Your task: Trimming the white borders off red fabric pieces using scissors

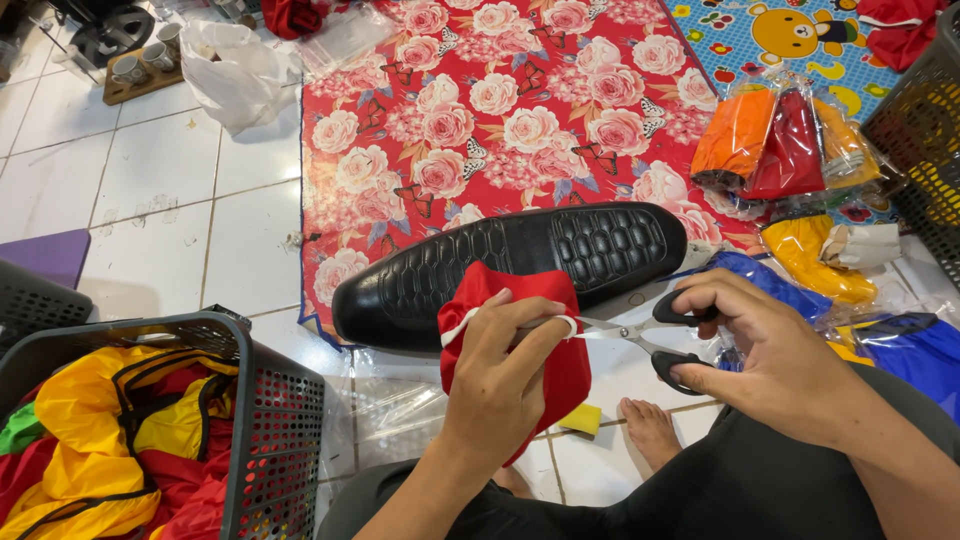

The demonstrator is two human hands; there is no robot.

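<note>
**Scissors at the cord of a red pouch, over a big black sole**

Nearest to the camera are the person's knees in dark trousers and one bare foot on the white tile floor. The left hand is closed on a red fabric pouch; the thumb and fingers pinch the white drawstring and pull it tight to the right, so it seems the cord is kept straight for the blades. The right hand holds black-handled scissors, the fingers through the loops and bent around them; the blades point left and their tips reach the cord beside the left fingers. How far the blades are apart I cannot tell well, they look nearly together.

At the left, close to the knee, stands a dark plastic basket full of yellow, red and green fabric pieces, near enough to reach without rising. A small yellow piece lies on the tiles under the pouch.

Just behind the pouch lies a large black shoe-shaped sole with a pattern like scales, partly on a red mat with roses. To the right, clear plastic bags with orange, red and yellow pouches and blue ones are lying. Farther away is a blue cartoon bear mat, a white plastic bag, and a wooden tray with cups.
</note>
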